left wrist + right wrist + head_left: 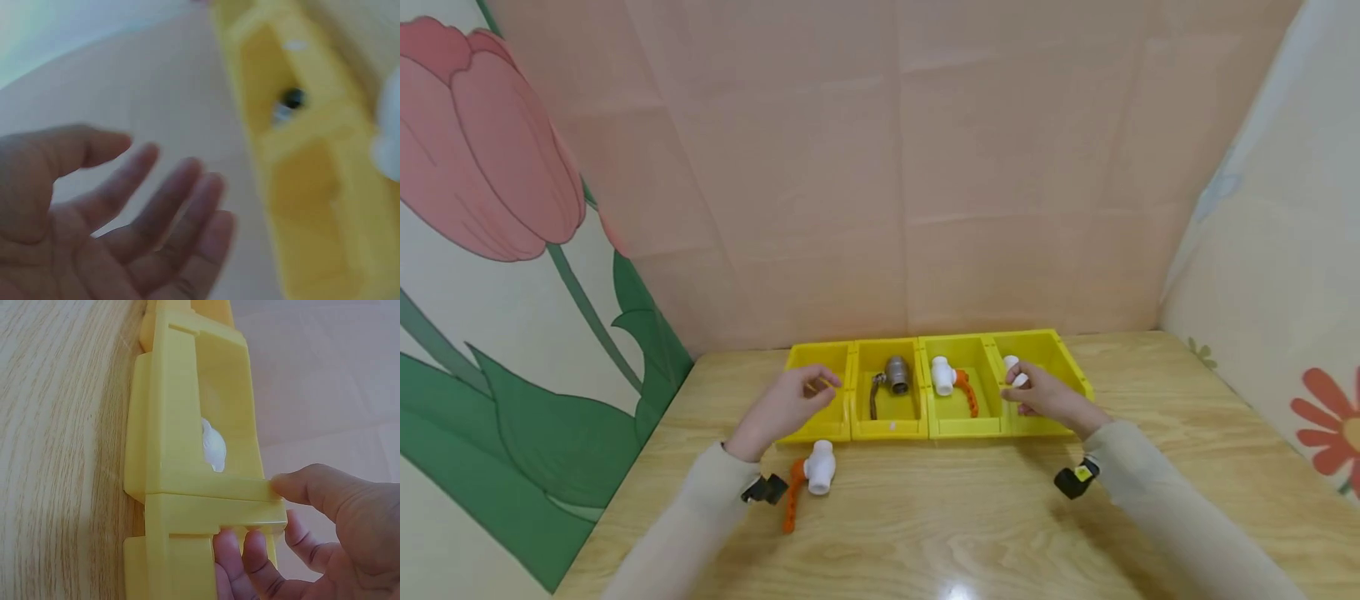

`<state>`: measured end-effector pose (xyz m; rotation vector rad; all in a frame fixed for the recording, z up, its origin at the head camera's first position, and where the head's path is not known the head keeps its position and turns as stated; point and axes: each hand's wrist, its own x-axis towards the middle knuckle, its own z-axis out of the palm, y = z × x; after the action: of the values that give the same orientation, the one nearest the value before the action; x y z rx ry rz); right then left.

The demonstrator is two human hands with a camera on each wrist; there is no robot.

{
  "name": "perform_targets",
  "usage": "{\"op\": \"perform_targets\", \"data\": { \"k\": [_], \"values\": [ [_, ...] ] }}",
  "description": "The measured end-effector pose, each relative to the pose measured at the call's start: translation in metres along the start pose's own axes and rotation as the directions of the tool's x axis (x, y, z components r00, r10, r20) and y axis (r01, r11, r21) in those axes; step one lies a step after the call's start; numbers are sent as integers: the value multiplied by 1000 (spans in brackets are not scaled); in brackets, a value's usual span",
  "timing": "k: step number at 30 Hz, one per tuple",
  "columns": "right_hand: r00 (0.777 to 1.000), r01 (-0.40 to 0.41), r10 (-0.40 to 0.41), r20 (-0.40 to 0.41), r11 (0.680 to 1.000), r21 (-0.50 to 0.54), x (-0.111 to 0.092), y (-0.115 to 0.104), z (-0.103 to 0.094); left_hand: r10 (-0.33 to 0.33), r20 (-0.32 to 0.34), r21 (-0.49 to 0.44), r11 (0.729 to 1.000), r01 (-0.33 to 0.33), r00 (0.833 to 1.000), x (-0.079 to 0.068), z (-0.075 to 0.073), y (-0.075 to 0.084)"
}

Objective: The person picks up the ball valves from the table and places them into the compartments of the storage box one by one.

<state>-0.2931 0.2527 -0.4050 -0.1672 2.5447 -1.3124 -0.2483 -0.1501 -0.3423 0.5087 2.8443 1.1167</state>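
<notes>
My left hand [797, 396] hovers at the leftmost yellow bin [847, 408] with relaxed, parted fingers; the left wrist view shows nothing in the palm [81, 250]. On the table below it lies a white ball valve [822, 468] with an orange handle. My right hand [1041, 392] is at the rightmost bin [1067, 367], where a white piece [1012, 362] shows beside its fingers. In the right wrist view, the thumb [306, 484] lies over the divider [219, 487] and the fingers [256, 550] reach below its edge. Whether they pinch the white piece is hidden.
The second bin holds a metal valve [897, 375] with a dark handle. In the third lies another white valve [942, 377] with an orange handle. The joined bins stand across the wooden table [940, 517], before a pinkish cloth backdrop [895, 167].
</notes>
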Motion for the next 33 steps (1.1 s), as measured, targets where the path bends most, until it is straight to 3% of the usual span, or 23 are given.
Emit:
{"op": "perform_targets", "data": {
  "k": [5,10,19,26,33],
  "values": [
    [1000,-7,7,-12,1000,-8,0,0,0,-137,162,169,980,109,977,-14,17,-38],
    [1000,-5,5,-12,1000,-8,0,-1,0,-144,225,185,977,103,964,-22,24,-56],
    [1000,0,0,-9,1000,2,-1,0,2,-90,298,65,995,74,950,-22,34,-68],
    [1000,-2,2,-9,1000,5,-2,-1,1,-13,303,135,990,-30,953,-19,46,-64],
    [1000,1,-1,-10,1000,19,-3,-1,3,-37,329,133,991,-7,944,-17,50,-61]
  ]
}}
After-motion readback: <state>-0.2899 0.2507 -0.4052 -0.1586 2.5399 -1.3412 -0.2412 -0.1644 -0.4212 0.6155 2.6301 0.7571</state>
